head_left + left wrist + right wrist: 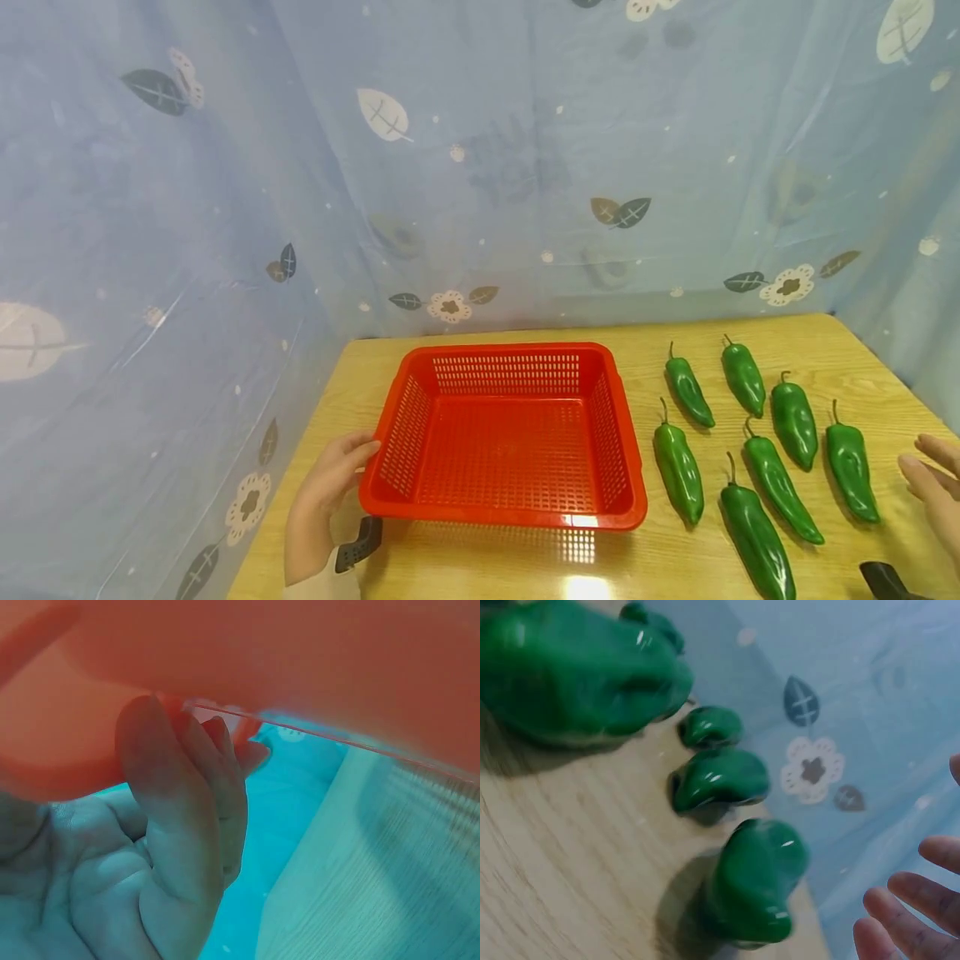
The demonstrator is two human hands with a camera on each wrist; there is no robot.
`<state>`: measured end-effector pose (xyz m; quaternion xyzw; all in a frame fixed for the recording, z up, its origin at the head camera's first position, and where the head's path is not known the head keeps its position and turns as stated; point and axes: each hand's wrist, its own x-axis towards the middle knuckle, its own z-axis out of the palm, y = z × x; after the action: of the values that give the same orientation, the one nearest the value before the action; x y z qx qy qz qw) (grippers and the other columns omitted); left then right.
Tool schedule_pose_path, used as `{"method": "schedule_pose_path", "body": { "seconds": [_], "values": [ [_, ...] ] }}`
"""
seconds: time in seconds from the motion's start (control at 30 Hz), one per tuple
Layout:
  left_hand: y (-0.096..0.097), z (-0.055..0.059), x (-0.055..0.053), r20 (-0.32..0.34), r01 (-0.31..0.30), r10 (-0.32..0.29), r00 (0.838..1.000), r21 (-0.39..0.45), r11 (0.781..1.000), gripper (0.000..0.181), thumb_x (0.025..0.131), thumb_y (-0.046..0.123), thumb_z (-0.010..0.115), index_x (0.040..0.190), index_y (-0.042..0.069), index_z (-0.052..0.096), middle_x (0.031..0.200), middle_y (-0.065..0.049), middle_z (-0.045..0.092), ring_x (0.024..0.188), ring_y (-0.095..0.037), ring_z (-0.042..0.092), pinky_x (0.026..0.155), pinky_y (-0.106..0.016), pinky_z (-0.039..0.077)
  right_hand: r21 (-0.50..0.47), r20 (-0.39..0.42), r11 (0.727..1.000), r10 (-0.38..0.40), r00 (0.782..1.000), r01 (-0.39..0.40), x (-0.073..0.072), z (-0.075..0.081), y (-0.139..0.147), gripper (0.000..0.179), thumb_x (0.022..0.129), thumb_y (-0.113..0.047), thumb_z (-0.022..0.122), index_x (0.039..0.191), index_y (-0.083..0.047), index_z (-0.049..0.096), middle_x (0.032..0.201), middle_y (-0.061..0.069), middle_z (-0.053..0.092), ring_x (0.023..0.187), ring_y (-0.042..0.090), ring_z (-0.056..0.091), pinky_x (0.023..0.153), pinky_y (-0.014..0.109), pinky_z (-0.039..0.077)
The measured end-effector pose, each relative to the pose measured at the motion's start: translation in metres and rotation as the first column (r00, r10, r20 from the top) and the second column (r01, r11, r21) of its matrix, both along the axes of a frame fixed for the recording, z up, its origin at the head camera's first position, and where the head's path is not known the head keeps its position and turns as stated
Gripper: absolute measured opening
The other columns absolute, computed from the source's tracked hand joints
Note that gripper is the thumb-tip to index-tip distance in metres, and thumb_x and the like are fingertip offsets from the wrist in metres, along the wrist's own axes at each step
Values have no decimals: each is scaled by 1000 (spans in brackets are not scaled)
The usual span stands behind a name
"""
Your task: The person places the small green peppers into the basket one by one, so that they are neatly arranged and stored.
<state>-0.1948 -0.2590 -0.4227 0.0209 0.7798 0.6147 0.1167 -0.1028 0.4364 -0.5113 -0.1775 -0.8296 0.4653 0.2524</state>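
Wooden tabletop [465,567]: my left hand [330,475] pinches the red basket [510,454], best held level; my right hand [945,510] is loose, empty.

High head view; close wrist views

Blue sheeting [487,167], printed with leaf motifs [384,115] and flower motifs [449,307], covered the upper half of the head frame and extended down its left side. A light wood-grain tabletop [660,567] occupied the lower centre and lower right. A bright light reflection [587,587] appeared at the bottom edge, right of centre.
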Motion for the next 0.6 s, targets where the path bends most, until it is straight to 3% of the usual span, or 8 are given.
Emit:
{"method": "schedule_pose_path", "body": {
  "seconds": [0.1,0.2,0.27,0.37,0.47,0.5,0.6],
  "values": [
    [-1,1,0,11,7,-7,1000,2,1000,42,98,12,48,126,-18,43,107,-15,62,92,-17,62,79,-33,55,12,3,997,74,997,-74,-9,-18,14,58,99,-17,47,150,-25,20,145,-20,24,105,-21,31,70,-4,35],
    [-2,1,0,22,1,-1,1000,7,1000,41,98,12,48,126,-18,42,106,-12,62,92,-16,61,79,-33,56,49,51,989,135,989,-138,-14,-13,11,62,99,-19,48,152,-20,16,151,-12,19,117,-15,28,71,-3,35],
    [-3,2,1,24,-1,0,1000,13,1000,42,98,12,48,127,-18,42,106,-12,62,92,-15,62,79,-32,56,85,96,982,158,983,-166,-16,-7,6,64,98,-21,50,152,-21,15,154,-8,18,123,-10,28,64,0,35],
    [-3,2,0,23,11,-11,1000,22,1000,44,98,12,48,129,-19,40,107,-14,63,93,-15,62,79,-32,56,111,189,971,189,964,-212,-18,3,-2,69,98,-28,50,153,-21,10,159,5,4,144,19,18,79,29,50],
    [-3,2,-1,18,21,-22,1000,18,1000,45,98,13,48,129,-19,39,108,-14,63,93,-14,63,79,-32,55,158,243,956,205,948,-248,-20,5,-4,70,98,-30,50,153,-15,10,159,12,-1,133,56,17,83,66,36],
    [-3,2,-2,17,26,-26,1000,14,1000,46,98,13,48,129,-19,39,108,-14,63,93,-14,63,79,-32,55,168,246,950,218,944,-264,-20,5,-3,69,99,-29,49,153,-11,11,158,16,-1,126,62,19,80,73,29],
    [-2,0,-3,18,23,-23,1000,-3,1000,44,98,13,47,128,-19,40,107,-12,64,93,-14,63,79,-32,56,185,244,932,263,934,-311,-19,2,0,67,99,-26,50,151,-6,14,158,7,0,121,66,21,80,75,27]
  ]
}}
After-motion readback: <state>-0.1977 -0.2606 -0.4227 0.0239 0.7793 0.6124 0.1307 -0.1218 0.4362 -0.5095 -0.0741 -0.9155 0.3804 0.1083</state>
